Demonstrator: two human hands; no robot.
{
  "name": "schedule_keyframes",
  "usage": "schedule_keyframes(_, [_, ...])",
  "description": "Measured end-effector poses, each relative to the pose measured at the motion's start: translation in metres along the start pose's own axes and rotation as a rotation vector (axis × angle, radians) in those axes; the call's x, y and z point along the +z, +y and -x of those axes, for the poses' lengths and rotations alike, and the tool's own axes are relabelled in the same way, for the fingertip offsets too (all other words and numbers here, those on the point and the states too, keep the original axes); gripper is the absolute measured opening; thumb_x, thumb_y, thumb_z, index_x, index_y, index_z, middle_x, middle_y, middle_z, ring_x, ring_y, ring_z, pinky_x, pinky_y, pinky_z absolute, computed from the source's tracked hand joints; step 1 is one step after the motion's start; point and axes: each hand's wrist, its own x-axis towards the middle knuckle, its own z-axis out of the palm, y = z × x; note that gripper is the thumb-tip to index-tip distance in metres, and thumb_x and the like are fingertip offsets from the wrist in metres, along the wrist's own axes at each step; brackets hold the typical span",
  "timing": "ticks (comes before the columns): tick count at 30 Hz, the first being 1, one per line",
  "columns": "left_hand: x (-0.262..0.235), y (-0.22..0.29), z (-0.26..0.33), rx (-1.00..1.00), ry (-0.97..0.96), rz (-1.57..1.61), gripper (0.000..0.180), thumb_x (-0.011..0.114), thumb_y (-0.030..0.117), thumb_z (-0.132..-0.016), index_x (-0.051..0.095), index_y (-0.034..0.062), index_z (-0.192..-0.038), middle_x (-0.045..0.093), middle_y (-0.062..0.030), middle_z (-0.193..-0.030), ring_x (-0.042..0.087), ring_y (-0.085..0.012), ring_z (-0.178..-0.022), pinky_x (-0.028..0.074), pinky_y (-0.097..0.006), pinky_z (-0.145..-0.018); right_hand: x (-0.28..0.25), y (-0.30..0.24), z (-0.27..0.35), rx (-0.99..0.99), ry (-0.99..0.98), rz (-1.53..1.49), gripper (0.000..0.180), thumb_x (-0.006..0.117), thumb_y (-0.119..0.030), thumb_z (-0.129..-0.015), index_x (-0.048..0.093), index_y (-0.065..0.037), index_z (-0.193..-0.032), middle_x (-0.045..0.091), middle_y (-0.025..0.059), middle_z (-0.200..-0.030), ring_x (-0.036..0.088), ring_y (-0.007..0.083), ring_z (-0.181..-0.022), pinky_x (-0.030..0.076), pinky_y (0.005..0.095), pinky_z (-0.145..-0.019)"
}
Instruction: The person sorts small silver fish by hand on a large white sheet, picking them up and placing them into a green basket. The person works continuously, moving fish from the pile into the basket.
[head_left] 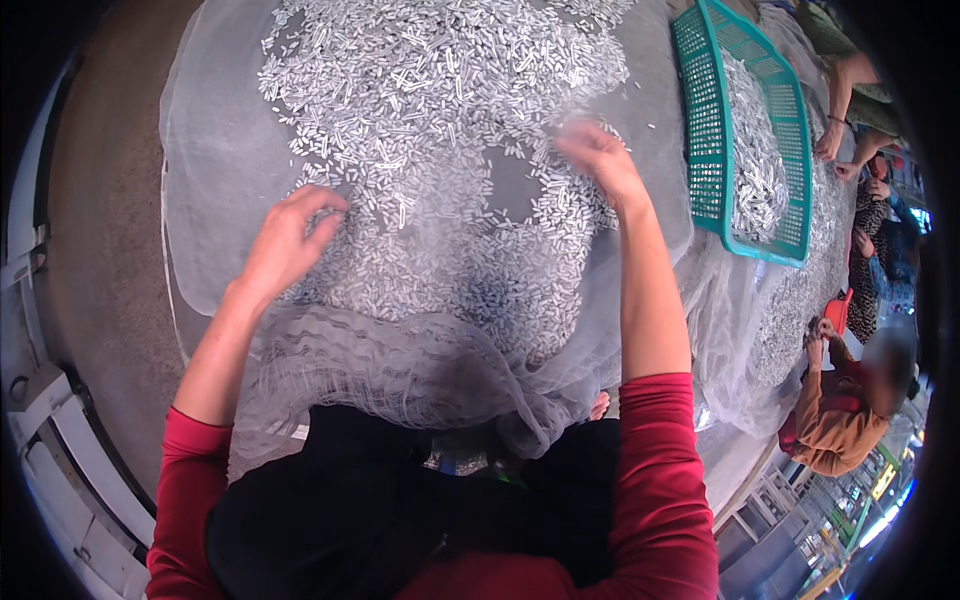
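A big heap of small silvery fish (430,130) lies spread on a fine grey net (230,120) laid over the ground. My left hand (285,240) rests palm down at the heap's near left edge, fingers curled onto the fish. My right hand (600,160) hovers at the heap's right side, blurred, fingers bent with the tips together over the fish; whether it holds any I cannot tell. Both forearms are bare below red sleeves. The net bunches into folds (400,370) near my lap.
A teal plastic basket (705,130) with more small fish stands at the right. Beyond it another pile of fish (800,290) lies on netting, with other people sitting around it at the right edge. Bare concrete floor (100,200) lies to the left.
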Motion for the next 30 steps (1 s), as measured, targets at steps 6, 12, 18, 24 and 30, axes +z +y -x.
schedule_keyframes(6, [0.0,-0.002,-0.003,0.014,-0.005,-0.014,0.016,0.058,0.007,-0.085,0.063,0.0023,-0.099,0.064,-0.0139,-0.104,0.061,-0.0332,-0.099,0.047,-0.038,-0.086,0.005,0.001,0.02,0.085,-0.214,-0.637,0.027,0.061,-0.005,-0.087,0.055,0.001,-0.113,0.06,0.0058,-0.102,0.055,0.0139,-0.083,0.046,0.025,-0.071])
schedule_keyframes(12, [-0.002,-0.003,-0.002,-0.002,-0.027,0.0,0.016,0.059,0.006,-0.085,0.063,0.0009,-0.099,0.064,-0.0124,-0.105,0.061,-0.0303,-0.102,0.046,-0.036,-0.089,0.0,0.008,0.02,0.05,-0.333,-0.919,0.019,0.057,-0.021,-0.093,0.055,-0.003,-0.1,0.054,0.0054,-0.085,0.053,0.0206,-0.082,0.043,0.026,-0.063])
schedule_keyframes(18, [-0.005,-0.002,0.001,-0.037,-0.039,-0.009,0.016,0.059,0.005,-0.084,0.063,0.0003,-0.099,0.064,-0.0118,-0.106,0.06,-0.0294,-0.103,0.045,-0.035,-0.09,-0.013,0.008,0.005,0.032,-0.147,-0.911,0.031,0.049,-0.032,-0.098,0.054,-0.002,-0.105,0.046,0.0037,-0.075,0.051,0.0197,-0.077,0.041,0.0261,-0.057])
schedule_keyframes(24, [-0.005,-0.007,0.002,-0.011,-0.028,-0.015,0.018,0.057,0.008,-0.085,0.062,-0.0006,-0.1,0.064,-0.0149,-0.104,0.061,-0.0331,-0.1,0.046,-0.038,-0.086,-0.013,-0.011,0.001,0.141,0.047,-0.613,0.037,0.045,-0.03,-0.1,0.052,0.001,-0.12,0.063,0.0109,-0.097,0.053,0.0132,-0.069,0.044,0.021,-0.055])
schedule_keyframes(30, [-0.006,-0.009,0.001,-0.009,-0.035,-0.014,0.017,0.057,0.008,-0.085,0.062,-0.0004,-0.099,0.063,-0.0149,-0.104,0.061,-0.0332,-0.099,0.046,-0.038,-0.086,-0.014,-0.032,0.007,0.185,0.019,-0.181,0.036,0.041,-0.024,-0.101,0.05,-0.001,-0.127,0.066,0.0107,-0.107,0.05,0.0071,-0.062,0.04,0.0165,-0.047])
